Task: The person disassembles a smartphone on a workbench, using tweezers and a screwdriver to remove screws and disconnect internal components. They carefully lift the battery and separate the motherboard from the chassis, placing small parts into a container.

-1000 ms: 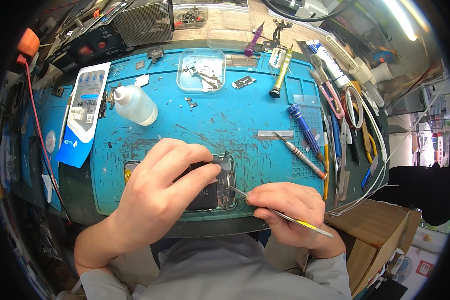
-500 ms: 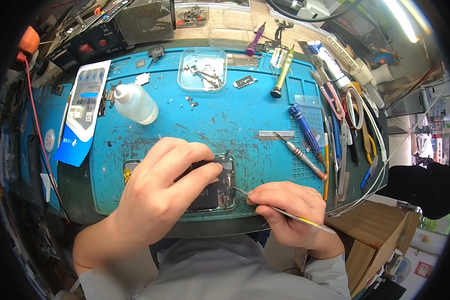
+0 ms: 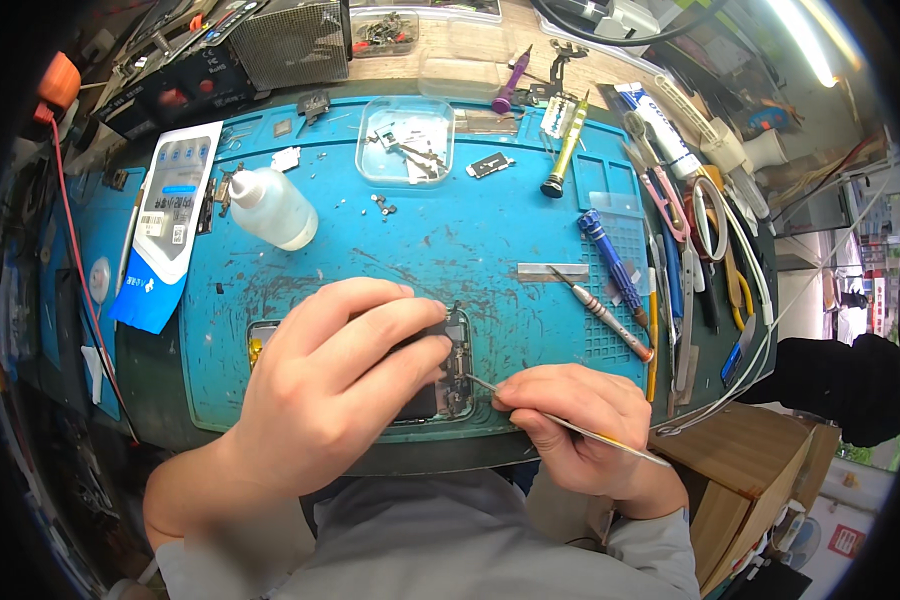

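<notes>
An opened phone [image 3: 454,378] lies sideways on the blue mat, its dark battery [image 3: 422,405] and inner parts exposed. My left hand [image 3: 345,385] covers its middle, fingers bent and closed, with the tips at the right end of the phone. Whatever those fingers pinch is hidden. Between the thumb and fingers of my right hand [image 3: 580,420] is a thin metal tool [image 3: 595,434]. Its fine tip points left and reaches the phone's right edge; whether it touches cannot be seen. The phone's left end shows a yellowish patch beside my left hand.
A blue work mat [image 3: 370,265] carries a white squeeze bottle [image 3: 273,208], a clear box of small parts [image 3: 405,140] and loose screws [image 3: 382,204]. Screwdrivers [image 3: 610,258], a metal blade [image 3: 553,270], scissors and tweezers lie to the right. A blue-and-white package [image 3: 166,226] is at left.
My left hand's fingers have shifted slightly right and up, spreading over more of the phone's right end. My right hand and the metal tool stay almost where they were.
</notes>
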`<state>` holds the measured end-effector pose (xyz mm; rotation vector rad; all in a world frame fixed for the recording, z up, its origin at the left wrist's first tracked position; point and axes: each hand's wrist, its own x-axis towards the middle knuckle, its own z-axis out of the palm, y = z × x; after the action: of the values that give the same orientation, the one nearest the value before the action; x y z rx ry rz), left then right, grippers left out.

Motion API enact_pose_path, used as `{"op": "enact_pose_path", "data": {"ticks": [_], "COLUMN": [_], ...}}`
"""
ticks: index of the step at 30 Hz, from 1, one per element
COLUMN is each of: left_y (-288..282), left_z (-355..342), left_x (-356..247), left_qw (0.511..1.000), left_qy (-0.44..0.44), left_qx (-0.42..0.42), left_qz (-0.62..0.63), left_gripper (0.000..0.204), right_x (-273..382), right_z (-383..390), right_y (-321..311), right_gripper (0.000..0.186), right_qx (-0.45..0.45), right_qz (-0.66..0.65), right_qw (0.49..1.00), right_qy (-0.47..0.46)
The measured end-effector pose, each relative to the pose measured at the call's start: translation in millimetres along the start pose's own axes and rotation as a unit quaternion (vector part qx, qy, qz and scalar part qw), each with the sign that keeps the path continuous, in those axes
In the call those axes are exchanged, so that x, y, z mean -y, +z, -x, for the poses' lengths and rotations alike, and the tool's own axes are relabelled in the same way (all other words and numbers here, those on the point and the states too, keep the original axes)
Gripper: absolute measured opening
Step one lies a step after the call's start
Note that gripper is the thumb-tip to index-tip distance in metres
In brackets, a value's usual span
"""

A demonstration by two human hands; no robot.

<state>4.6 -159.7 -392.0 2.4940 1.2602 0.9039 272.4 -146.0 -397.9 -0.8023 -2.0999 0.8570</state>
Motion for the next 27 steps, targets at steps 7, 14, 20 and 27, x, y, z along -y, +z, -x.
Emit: {"op": "enact_pose_path", "data": {"ticks": [7, 14, 20, 27], "left_y": [-10, -6, -2, -2], "left_z": [13, 24, 28, 30], "left_x": [-15, -18, -17, -17], "left_qw": [0.992, 0.983, 0.981, 0.981], "left_qy": [0.027, 0.032, 0.049, 0.049], "left_qx": [0.074, 0.102, 0.108, 0.110], "left_qz": [-0.103, -0.151, -0.154, -0.154], "left_gripper": [0.051, 0.054, 0.054, 0.056], "right_x": [-2, -2, -2, -2], "right_z": [1, 1, 1, 5], "right_y": [1, 1, 1, -1], "right_gripper": [0.016, 0.016, 0.015, 0.016], "right_qx": [-0.002, -0.003, -0.002, -0.007], "right_qz": [-0.007, -0.012, -0.011, -0.028], "right_qw": [1.000, 1.000, 1.000, 0.999], "right_qy": [0.001, 0.002, 0.004, 0.014]}}
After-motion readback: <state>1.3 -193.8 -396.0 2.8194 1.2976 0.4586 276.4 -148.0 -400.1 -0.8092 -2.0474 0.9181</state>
